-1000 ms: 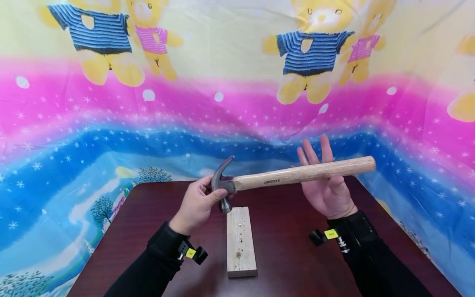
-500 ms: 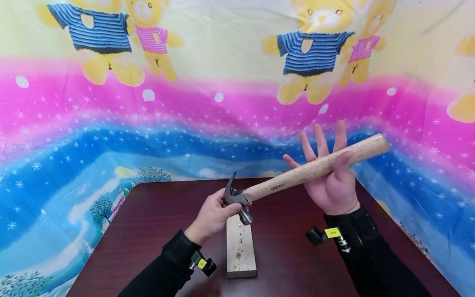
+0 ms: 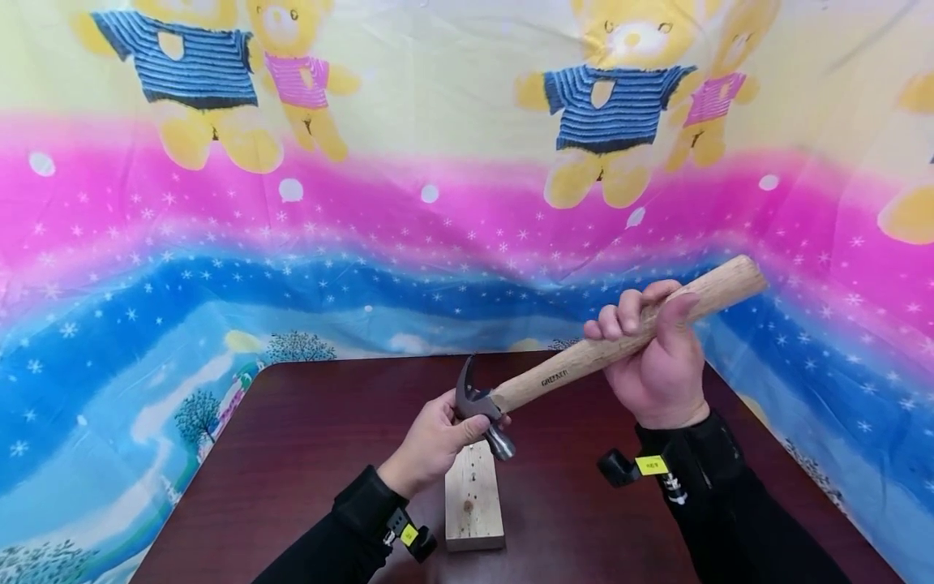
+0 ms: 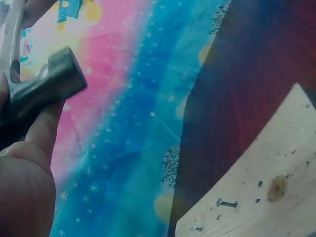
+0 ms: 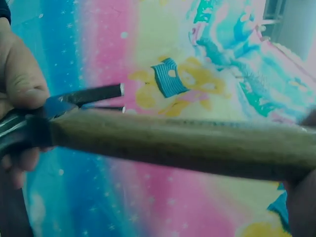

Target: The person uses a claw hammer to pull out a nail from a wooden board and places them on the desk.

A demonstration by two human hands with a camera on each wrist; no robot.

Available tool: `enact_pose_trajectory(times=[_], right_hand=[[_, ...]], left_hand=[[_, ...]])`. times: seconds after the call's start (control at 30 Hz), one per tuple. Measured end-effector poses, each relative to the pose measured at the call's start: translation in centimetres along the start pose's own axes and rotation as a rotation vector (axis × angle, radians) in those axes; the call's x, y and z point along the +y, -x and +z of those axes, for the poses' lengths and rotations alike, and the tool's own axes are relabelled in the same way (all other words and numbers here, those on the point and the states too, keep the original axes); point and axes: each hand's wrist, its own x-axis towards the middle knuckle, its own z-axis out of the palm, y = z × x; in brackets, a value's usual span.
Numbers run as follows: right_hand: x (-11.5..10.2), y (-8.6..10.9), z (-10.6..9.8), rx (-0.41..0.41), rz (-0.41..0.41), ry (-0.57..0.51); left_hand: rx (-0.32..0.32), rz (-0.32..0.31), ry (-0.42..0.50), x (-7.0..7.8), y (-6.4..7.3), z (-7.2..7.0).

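A claw hammer (image 3: 554,378) with a pale wooden handle is held up over the table, tilted, handle end high on the right. My left hand (image 3: 432,444) grips its steel head, thumb across the front. Around the upper part of the handle, my right hand (image 3: 660,365) curls its fingers, with the thumb up along the wood. Below lies a wooden board (image 3: 473,507), its far end hidden by the left hand and hammer head. In the left wrist view a nail (image 4: 227,203) sticks up from the board, with a second nail (image 4: 197,228) near its edge.
The dark red-brown table (image 3: 328,454) bears the board. A printed cloth (image 3: 452,235) with bears and snowflakes hangs behind and along both sides. Small holes and a knot (image 4: 277,188) mark the board's top.
The hammer head has moved right and down with my left hand, while the handle end has risen. My right hand's fingers, straight before, have closed around the handle.
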Motion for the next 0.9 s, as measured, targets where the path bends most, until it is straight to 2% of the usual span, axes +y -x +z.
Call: enact_pose_trajectory(times=[0.13,0.2,0.3,0.4,0.47,0.57,0.7,0.8,0.9], right_hand=[[-0.1,0.5,0.9,0.058,-0.050,0.078],[-0.3,0.7,1.3,0.074,-0.065,0.107],[-0.5,0.7,1.8,0.076,-0.076,0.132],[-0.8,0.5,2.2,0.068,-0.083,0.154],[-1.1,0.3,2.3,0.061,-0.088,0.169],[-1.3,0.2,2.4,0.057,-0.086,0.174],[-1.3,0.2,2.4,0.075,-0.071,0.191],[-1.2,0.4,2.3,0.088,-0.061,0.216],[-1.0,0.5,2.2,0.089,-0.052,0.245]], left_hand=[[-0.018,-0.063,-0.133,-0.8,0.5,0.3],[-0.022,-0.087,-0.170,-1.0,0.5,0.3],[-0.029,-0.095,-0.129,-1.0,0.6,-0.2],[-0.037,-0.065,-0.059,-0.8,0.6,-1.5],[-0.028,-0.039,-0.078,-0.7,0.7,-2.8],[0.006,-0.037,-0.245,-0.9,1.2,-4.8],[0.033,-0.138,-0.533,-1.4,2.3,-6.8],[-0.004,-0.221,-0.685,-2.3,3.1,-7.5],[-0.079,-0.274,-0.821,-3.3,3.4,-7.7]])
